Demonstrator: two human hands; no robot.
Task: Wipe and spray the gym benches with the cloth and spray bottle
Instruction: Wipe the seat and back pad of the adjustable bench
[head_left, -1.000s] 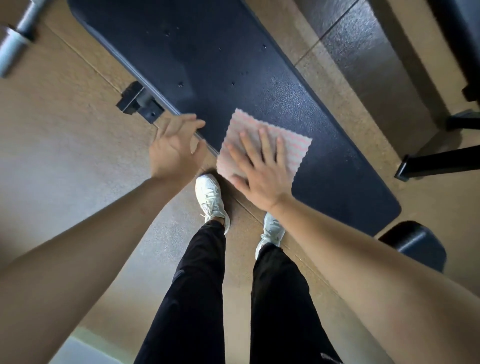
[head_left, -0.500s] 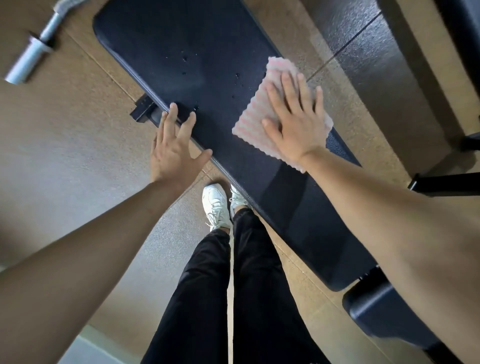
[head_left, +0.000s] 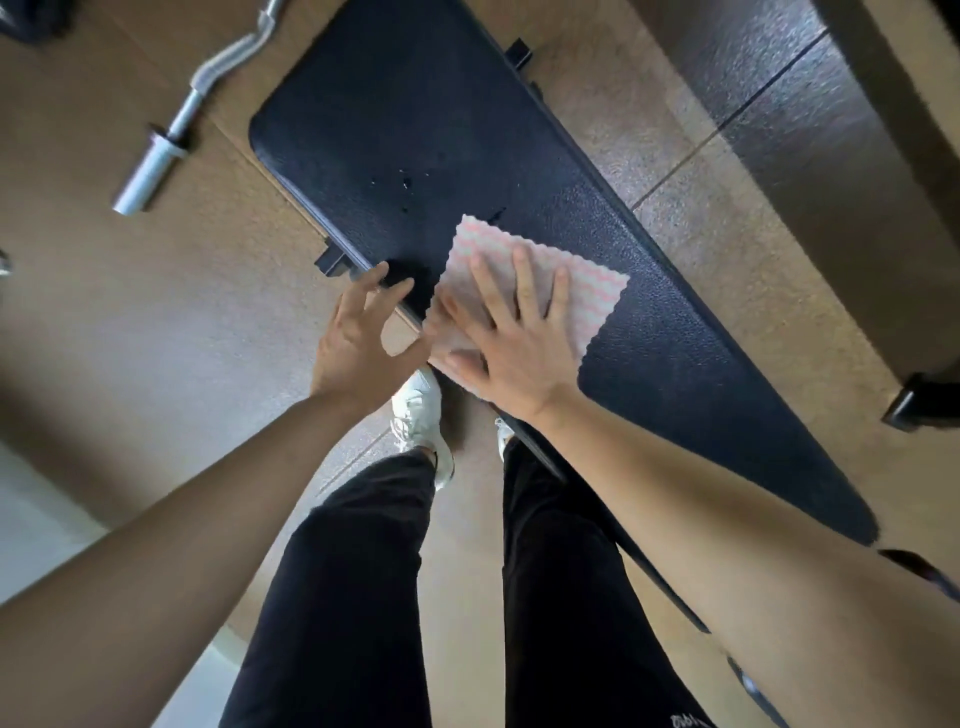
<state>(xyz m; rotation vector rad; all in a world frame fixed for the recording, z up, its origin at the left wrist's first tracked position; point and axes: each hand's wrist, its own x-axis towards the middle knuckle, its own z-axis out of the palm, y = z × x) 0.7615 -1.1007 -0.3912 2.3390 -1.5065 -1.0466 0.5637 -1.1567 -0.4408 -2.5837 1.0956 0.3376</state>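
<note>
A long black padded gym bench (head_left: 415, 130) runs from top centre to lower right. A pink-and-white wavy-edged cloth (head_left: 587, 301) lies flat on its near edge. My right hand (head_left: 514, 343) presses the cloth down with straight, spread fingers. My left hand (head_left: 358, 338) hovers just left of the cloth, over the bench's near edge, fingers spread and holding nothing. A few spray droplets (head_left: 405, 182) sit on the pad beyond the cloth. No spray bottle is in view.
A silver curl bar (head_left: 171, 130) lies on the brown floor to the bench's left. My legs in black trousers and a white shoe (head_left: 421, 410) stand against the bench's near side. A black equipment foot (head_left: 914, 405) sits at the right, with dark floor tiles (head_left: 810, 130) beyond.
My right hand has slid the cloth back from the bench's far edge to its near edge, close to my left hand. The view has shifted along the bench toward its end.
</note>
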